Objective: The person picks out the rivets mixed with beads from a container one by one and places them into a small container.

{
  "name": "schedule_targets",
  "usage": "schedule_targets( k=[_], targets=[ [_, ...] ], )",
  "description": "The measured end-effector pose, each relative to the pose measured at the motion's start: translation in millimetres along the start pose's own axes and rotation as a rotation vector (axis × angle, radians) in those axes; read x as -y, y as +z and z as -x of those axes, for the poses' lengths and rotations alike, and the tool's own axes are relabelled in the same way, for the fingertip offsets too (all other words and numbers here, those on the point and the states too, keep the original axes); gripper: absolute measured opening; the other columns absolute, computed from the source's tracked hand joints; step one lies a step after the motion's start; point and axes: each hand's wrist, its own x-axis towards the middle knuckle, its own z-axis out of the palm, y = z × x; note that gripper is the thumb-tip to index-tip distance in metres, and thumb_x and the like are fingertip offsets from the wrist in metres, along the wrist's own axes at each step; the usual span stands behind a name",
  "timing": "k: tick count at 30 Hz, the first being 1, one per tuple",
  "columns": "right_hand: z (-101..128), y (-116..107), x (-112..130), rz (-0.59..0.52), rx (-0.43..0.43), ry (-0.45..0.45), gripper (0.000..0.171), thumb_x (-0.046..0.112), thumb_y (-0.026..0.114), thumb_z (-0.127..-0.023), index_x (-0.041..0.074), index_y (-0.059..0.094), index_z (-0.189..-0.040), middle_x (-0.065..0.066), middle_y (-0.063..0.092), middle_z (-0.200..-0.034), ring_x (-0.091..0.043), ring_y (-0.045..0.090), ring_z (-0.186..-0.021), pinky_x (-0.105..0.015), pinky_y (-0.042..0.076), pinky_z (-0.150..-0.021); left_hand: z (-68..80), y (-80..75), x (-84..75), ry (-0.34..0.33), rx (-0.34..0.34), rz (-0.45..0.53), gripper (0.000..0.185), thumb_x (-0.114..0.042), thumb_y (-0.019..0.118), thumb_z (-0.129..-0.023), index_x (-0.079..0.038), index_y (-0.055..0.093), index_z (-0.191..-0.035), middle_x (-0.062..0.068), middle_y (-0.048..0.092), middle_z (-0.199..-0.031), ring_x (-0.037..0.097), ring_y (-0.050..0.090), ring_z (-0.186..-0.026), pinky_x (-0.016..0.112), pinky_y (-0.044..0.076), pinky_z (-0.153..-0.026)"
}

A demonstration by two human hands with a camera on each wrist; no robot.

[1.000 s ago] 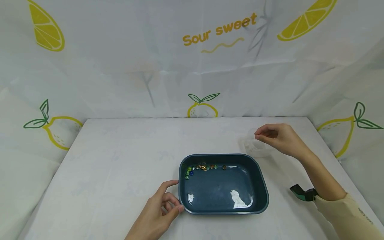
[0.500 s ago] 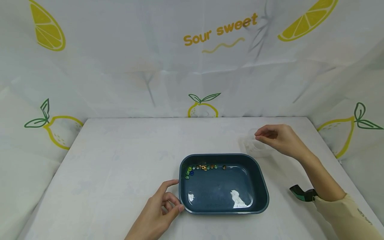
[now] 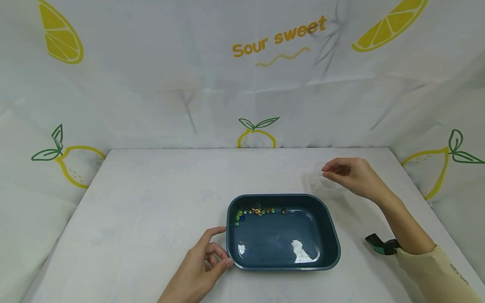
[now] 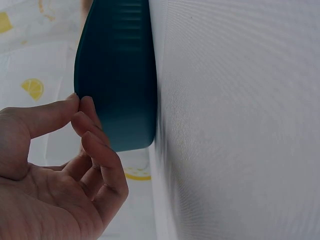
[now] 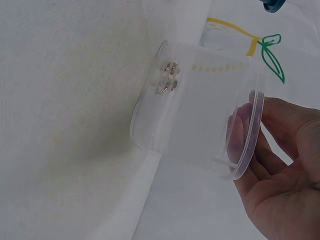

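By the right wrist view, what the head view barely revealed was made plain: a clear container (image 5: 205,110) was gripped at its rim by the right hand (image 3: 354,176), and small shiny pieces (image 5: 171,70) could be seen at its base. From the head, the container was partly covered by that hand and nearly lost against the white surface (image 3: 151,219); whether its base was touching the surface could not be told. Just beside it, nearer the person, was the blue tray (image 3: 273,244), its left side touched by the fingertips of the loosely bent left hand (image 3: 201,269). Glassy beads (image 3: 263,211) and a gold piece (image 3: 257,211) were shown inside, along the far side and far left corner, only from the head; in the left wrist view they were hidden by the tray's outer wall. A black-and-green strap (image 3: 384,246) was seen beside the right sleeve (image 3: 432,273). The space was backed by lemon-printed cloth (image 3: 151,105).
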Motion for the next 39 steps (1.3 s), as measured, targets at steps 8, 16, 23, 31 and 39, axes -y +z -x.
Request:
schedule_targets(
  k=[8,16,23,31,39],
  targets=[
    [0.7,-0.3,-1.2,0.001,-0.005,-0.005,0.011,0.004,0.083,-0.094,0.005,0.081,-0.105,-0.009,0.082,-0.096,0.005,0.068,-0.079,-0.009,0.056,-0.073,-0.4,-0.2,-0.2,0.009,0.001,-0.002,0.068,-0.025,0.082,-0.098,-0.014,0.048,-0.156,-0.004,0.073,-0.093,0.002,0.059,-0.066,0.021,0.054,-0.065],
    [0.6,-1.4,-0.1,0.001,-0.010,-0.009,0.012,0.004,0.083,-0.094,0.005,0.081,-0.105,-0.009,0.082,-0.096,0.006,0.068,-0.080,-0.008,0.055,-0.074,0.3,-0.3,0.6,0.011,0.000,0.002,0.068,-0.026,0.082,-0.098,-0.015,0.048,-0.155,-0.004,0.073,-0.094,0.002,0.059,-0.065,0.021,0.054,-0.066],
    [0.1,-4.7,3.1,0.005,-0.008,-0.009,0.012,0.005,0.083,-0.094,0.006,0.081,-0.105,-0.008,0.082,-0.096,0.007,0.067,-0.080,-0.007,0.054,-0.073,0.5,-0.3,1.0,0.011,0.003,0.005,0.068,-0.025,0.082,-0.098,-0.015,0.048,-0.156,-0.004,0.073,-0.094,0.003,0.059,-0.064,0.021,0.054,-0.065],
    [-0.9,-7.5,9.2,0.015,-0.016,-0.039,0.013,0.004,0.084,-0.093,0.006,0.081,-0.105,-0.005,0.082,-0.093,0.006,0.068,-0.079,-0.009,0.055,-0.073,0.5,-0.6,0.9,0.013,0.004,0.004,0.068,-0.025,0.083,-0.098,-0.015,0.048,-0.156,-0.003,0.073,-0.094,0.002,0.060,-0.065,0.021,0.055,-0.066],
    [-1.6,-8.9,16.5,0.016,-0.024,-0.058,0.014,0.005,0.085,-0.093,0.008,0.081,-0.106,-0.003,0.082,-0.091,0.005,0.067,-0.078,-0.010,0.055,-0.072,0.4,-0.9,0.9,0.015,0.004,0.008,0.068,-0.025,0.083,-0.098,-0.015,0.048,-0.156,-0.003,0.073,-0.094,0.002,0.060,-0.067,0.021,0.055,-0.066]
  ],
)
